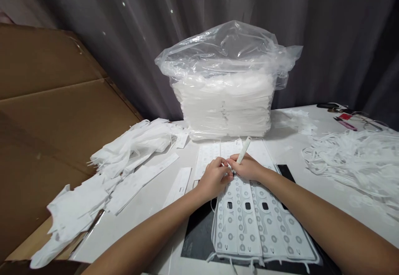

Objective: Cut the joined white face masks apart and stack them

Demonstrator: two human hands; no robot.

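Observation:
White sheets [255, 225] printed with rows of grey circles and small dark square openings lie stacked on a black mat [199, 233]. My right hand [247, 168] is closed round a slim white pen-like tool [244, 149], which leans with its upper end to the right and its lower end down at the sheets. Close beside it on the left, my left hand [216, 176] rests over the sheets with its fingers pinched together near the tool's lower end. Whatever sits between those fingertips is too small to make out.
A clear plastic bag [224, 100] of stacked white sheets stands behind my hands. White scraps [131, 150] lie left, beside an open cardboard box [56, 121]. Tangled white strips [361, 163] lie right, with a pink cutter [345, 123] behind them. A dark curtain [327, 38] hangs behind.

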